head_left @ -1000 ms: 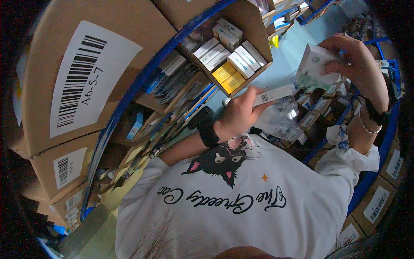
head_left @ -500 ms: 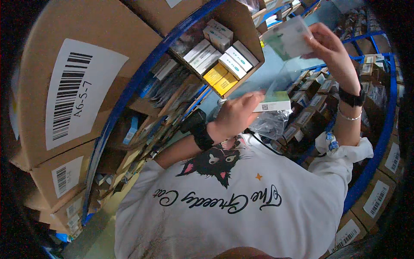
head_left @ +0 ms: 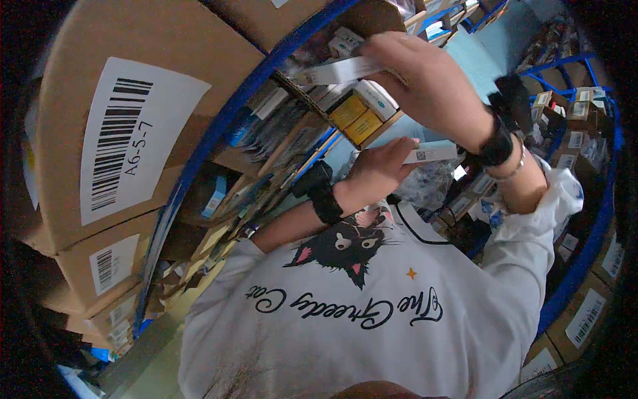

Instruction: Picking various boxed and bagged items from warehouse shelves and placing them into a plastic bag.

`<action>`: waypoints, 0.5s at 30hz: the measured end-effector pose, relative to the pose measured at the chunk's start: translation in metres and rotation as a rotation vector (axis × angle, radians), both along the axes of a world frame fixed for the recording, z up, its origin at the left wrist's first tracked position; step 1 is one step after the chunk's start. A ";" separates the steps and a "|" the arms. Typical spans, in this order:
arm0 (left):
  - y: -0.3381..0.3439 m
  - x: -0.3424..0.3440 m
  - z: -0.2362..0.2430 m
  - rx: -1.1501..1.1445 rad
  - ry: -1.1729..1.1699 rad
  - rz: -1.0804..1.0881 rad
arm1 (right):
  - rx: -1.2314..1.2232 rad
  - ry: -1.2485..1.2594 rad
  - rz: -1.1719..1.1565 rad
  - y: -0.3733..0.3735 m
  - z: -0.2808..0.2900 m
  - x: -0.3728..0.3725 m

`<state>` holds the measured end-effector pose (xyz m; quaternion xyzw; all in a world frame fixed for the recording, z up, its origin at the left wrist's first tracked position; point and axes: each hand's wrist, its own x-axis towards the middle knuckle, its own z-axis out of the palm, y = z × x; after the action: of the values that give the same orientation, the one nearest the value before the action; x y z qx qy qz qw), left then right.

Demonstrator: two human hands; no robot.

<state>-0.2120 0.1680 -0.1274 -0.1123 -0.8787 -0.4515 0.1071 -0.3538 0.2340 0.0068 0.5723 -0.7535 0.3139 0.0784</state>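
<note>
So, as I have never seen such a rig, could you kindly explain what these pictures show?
There is no machine here: these are a person's two bare hands. Every picture comes from one wide fisheye camera worn on the head, looking down, so edges bend. The left hand holds a slim white-sided carton. The right hand holds another white-sided carton, blurred, at an open cardboard box; whether it is above or inside, I cannot tell. Yellow cartons and small white ones sit in that box. Labelled brown boxes line the left side.

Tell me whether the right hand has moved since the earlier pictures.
Yes: leftward. Judged against the open cardboard carton, the right hand went from right of it to overlapping it in view.
</note>
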 end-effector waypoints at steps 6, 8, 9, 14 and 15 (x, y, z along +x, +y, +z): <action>0.002 -0.001 -0.003 0.007 0.003 0.039 | 0.127 0.164 0.055 -0.039 -0.027 -0.015; 0.002 -0.001 -0.003 0.017 -0.031 0.033 | 0.112 0.212 0.102 -0.048 -0.031 -0.018; 0.002 0.000 -0.005 0.015 -0.015 0.038 | 0.113 0.210 0.100 -0.053 -0.030 -0.017; 0.001 0.001 0.002 0.055 -0.098 0.041 | 0.407 0.400 0.115 -0.067 -0.031 -0.023; 0.000 0.001 0.004 0.055 -0.136 0.035 | 0.408 0.399 0.109 -0.067 -0.032 -0.024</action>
<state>-0.2108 0.1685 -0.1231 -0.0630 -0.8730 -0.4801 0.0578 -0.3777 0.1668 -0.0253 0.6665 -0.7387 0.0410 0.0914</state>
